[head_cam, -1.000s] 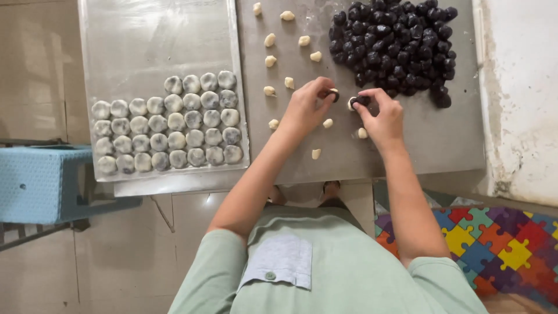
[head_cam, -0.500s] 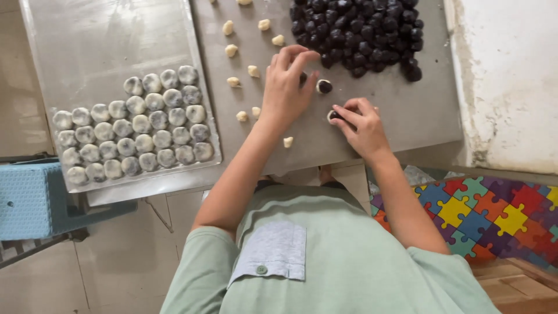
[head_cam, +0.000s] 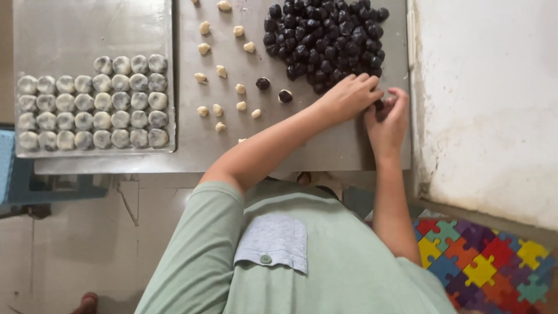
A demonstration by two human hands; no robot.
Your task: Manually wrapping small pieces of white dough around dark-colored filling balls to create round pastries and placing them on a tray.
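A pile of dark round balls (head_cam: 325, 35) lies at the far right of the steel table (head_cam: 325, 145). My left hand (head_cam: 347, 96) reaches across to the pile's near edge, fingers together and laid over the balls; what is under it is hidden. Beside it, my right hand (head_cam: 388, 119) curls its fingers around a dark ball (head_cam: 379, 105) pinched between the two hands. Two dark balls partly wrapped in pale dough (head_cam: 263, 83) (head_cam: 285, 96) sit apart on the table to the left of my hands.
Small pale dough lumps (head_cam: 220, 71) are scattered over the table's middle. A steel tray (head_cam: 87, 29) at the left holds rows of wrapped grey-white balls (head_cam: 93, 110). A white wall (head_cam: 488, 104) borders the right. A blue stool (head_cam: 11, 174) and a puzzle mat (head_cam: 482, 261) are on the floor.
Both hands have moved right, from the table's middle to the edge of the dark pile. The two partly wrapped balls they were handling now lie on the table.
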